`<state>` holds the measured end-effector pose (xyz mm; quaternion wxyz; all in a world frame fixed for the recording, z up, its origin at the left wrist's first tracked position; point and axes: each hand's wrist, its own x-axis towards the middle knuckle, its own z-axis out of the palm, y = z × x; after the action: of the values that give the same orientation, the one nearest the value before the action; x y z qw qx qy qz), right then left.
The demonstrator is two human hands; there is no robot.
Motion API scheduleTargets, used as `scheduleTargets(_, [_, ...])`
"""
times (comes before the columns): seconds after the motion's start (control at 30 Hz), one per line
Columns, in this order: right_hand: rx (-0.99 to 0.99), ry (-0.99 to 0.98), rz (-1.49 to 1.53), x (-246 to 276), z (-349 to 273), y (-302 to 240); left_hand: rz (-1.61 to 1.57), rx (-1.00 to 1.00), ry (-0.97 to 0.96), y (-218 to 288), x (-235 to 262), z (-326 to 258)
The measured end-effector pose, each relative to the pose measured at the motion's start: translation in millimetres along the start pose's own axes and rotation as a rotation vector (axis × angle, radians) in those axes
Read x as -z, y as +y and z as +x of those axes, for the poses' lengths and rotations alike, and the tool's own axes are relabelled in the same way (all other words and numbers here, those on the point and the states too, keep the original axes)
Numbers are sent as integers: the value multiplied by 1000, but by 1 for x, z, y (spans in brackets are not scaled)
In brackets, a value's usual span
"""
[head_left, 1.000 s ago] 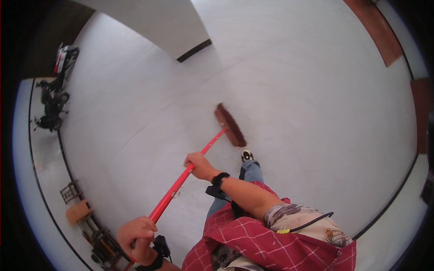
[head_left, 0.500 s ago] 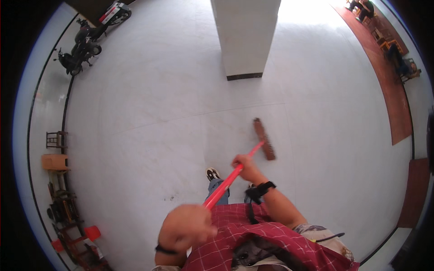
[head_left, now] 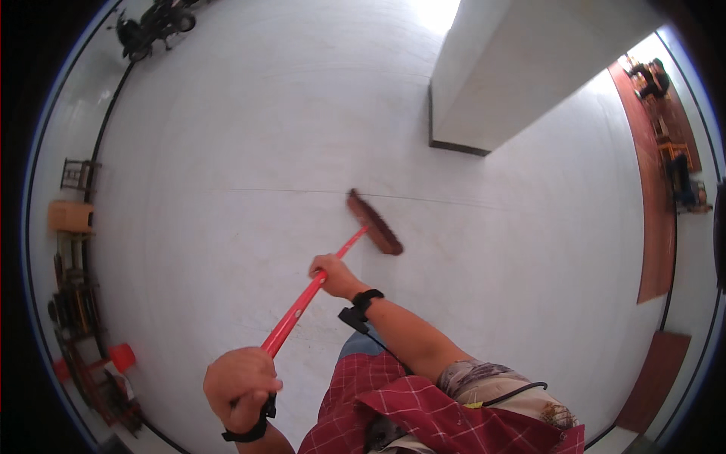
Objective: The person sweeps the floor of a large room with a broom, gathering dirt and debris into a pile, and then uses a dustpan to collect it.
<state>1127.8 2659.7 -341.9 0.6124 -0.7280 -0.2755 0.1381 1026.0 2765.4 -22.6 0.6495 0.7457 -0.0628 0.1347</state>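
Fingers wrapped around the handle, a person's left hand [head_left: 240, 384] and right hand [head_left: 337, 277] hold a broom [head_left: 298, 310]; faint specks [head_left: 305, 325] on the floor [head_left: 522, 272] suggest unfinished work, progress otherwise unclear.

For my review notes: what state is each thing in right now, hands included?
Push broom: held slanted, bristles toward the right
Broom head: low at the floor; contact unclear
Left hand: closed around the broom's upper part
Right hand: closed around the broom farther down
Black wristband: fastened on the right wrist
Red checked garment: worn
Motor scooter: upright
Pillar: standing
Distant person: seated
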Motion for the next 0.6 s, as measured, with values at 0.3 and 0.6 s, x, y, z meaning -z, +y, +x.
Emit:
scheduleTargets(0.3, [112, -330, 17, 29, 65, -71, -115, -332, -300, 36, 6, 57])
scheduleTargets(0.6, [-149, 106, -489, 253, 39, 54, -309, 149, -416, -96, -58, 166])
